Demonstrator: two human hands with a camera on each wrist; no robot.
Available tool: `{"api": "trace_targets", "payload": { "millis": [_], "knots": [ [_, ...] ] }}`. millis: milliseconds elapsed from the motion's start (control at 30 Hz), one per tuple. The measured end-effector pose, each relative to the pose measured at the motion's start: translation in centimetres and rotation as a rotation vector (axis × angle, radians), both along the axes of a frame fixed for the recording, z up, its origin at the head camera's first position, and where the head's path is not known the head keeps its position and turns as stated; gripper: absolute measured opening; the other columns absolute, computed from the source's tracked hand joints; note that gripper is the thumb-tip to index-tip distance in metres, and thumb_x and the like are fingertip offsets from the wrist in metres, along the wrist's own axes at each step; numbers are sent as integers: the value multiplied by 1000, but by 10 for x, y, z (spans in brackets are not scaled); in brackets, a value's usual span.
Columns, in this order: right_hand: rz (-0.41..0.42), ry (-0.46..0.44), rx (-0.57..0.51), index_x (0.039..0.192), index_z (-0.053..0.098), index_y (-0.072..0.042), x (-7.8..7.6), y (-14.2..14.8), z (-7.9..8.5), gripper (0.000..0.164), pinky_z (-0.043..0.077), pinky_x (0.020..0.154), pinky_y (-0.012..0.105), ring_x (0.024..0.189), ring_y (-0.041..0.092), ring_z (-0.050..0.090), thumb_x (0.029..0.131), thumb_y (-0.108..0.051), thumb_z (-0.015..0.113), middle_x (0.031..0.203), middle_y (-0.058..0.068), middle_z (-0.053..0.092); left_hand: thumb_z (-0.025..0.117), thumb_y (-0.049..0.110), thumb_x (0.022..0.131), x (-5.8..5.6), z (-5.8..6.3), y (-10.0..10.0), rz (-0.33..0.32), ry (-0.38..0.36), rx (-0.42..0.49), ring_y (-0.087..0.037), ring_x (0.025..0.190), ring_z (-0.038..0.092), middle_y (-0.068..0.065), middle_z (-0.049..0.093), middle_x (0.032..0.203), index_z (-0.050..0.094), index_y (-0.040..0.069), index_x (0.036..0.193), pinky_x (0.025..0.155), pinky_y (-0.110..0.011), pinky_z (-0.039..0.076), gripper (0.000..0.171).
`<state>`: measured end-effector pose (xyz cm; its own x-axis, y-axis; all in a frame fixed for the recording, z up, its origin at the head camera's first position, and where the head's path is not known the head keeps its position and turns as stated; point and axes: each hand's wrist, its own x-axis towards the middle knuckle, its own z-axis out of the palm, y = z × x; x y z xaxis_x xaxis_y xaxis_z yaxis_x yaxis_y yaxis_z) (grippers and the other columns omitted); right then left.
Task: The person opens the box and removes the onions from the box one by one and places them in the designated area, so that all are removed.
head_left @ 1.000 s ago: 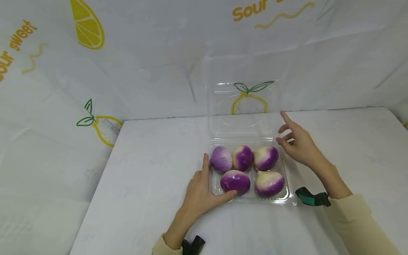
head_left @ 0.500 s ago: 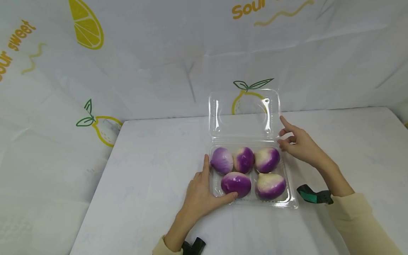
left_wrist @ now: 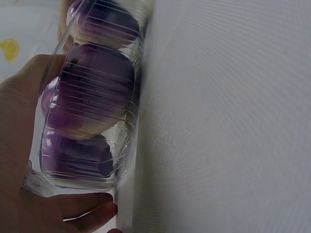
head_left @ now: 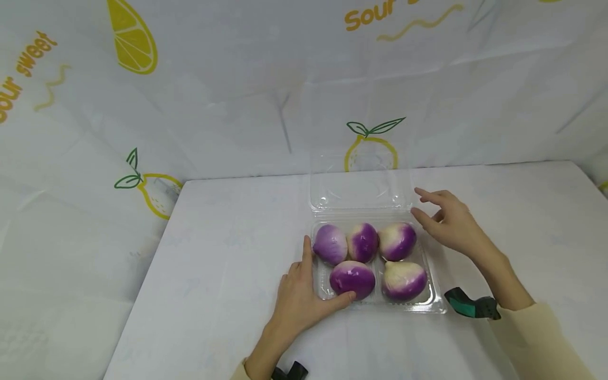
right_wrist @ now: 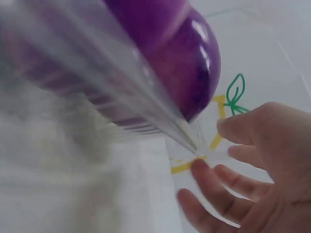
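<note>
A clear plastic clamshell box (head_left: 434, 306) sits on the table, its hinged lid (head_left: 353, 198) raised at the back. Several purple-and-white onions (head_left: 352, 279) fill the tray in two rows. My left hand (head_left: 298, 301) spans the front left corner, index finger along the left side and thumb over the front rim by an onion. In the left wrist view, that thumb overlaps the upper edge while the fingers lie beside the box's end. My right hand (head_left: 448, 221) hovers at the right end of the hinge, fingers loosely bent with nothing between them.
A white table (head_left: 228, 253) lies under the box. Behind it hangs a white sheet (head_left: 228, 105) printed with lemons and lettering. A dark band with a green patch (head_left: 467, 306) is on my right wrist, below a cream sleeve (head_left: 537, 338).
The lid's tilt has shifted, its top edge lower in view. The box has slid slightly toward me with my left hand. My right index finger has come down toward the hinge.
</note>
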<state>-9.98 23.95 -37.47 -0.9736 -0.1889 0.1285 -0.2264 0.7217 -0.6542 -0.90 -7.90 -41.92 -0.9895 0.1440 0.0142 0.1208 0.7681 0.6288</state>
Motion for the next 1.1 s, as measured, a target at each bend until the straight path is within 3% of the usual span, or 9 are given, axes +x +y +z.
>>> {"api": "trace_targets", "payload": {
  "millis": [133, 233, 600, 1100],
  "knots": [
    [-69, 189, -11, 132, 66, 0, 17, -8, 5, 48, 39, 47, 20, 54, -2, 46, 89, -15, 77, 119, 26, 65, 78, 75, 68, 0, 0, 1, 9, -11, -3, -35, 120, 65, -11, 61, 146, 11, 10, 165, 95, -55, 52, 135],
    [-67, 252, -39, 127, 71, -6, 31, -14, 13, 47, 35, 45, 19, 48, 0, 42, 83, -15, 84, 115, 19, 69, 79, 75, 68, 0, 0, 1, 9, -9, -7, -33, 120, 65, -10, 61, 146, 12, 9, 165, 95, -54, 51, 135],
    [-70, 268, -61, 126, 72, -16, 70, -21, 27, 64, 29, 44, 18, 45, 1, 36, 67, -15, 95, 108, 8, 71, 79, 74, 68, 0, -1, -1, 1, -5, -9, -34, 121, 64, -12, 61, 147, 11, 8, 165, 95, -54, 52, 135],
    [-38, 305, 38, 122, 73, -18, 93, -30, 23, 66, 28, 46, 16, 50, -6, 35, 61, -25, 97, 104, 1, 72, 79, 74, 68, -1, 1, 0, -6, -25, 2, -33, 125, 62, -12, 59, 149, 10, 9, 165, 98, -55, 50, 136]
  ]
}}
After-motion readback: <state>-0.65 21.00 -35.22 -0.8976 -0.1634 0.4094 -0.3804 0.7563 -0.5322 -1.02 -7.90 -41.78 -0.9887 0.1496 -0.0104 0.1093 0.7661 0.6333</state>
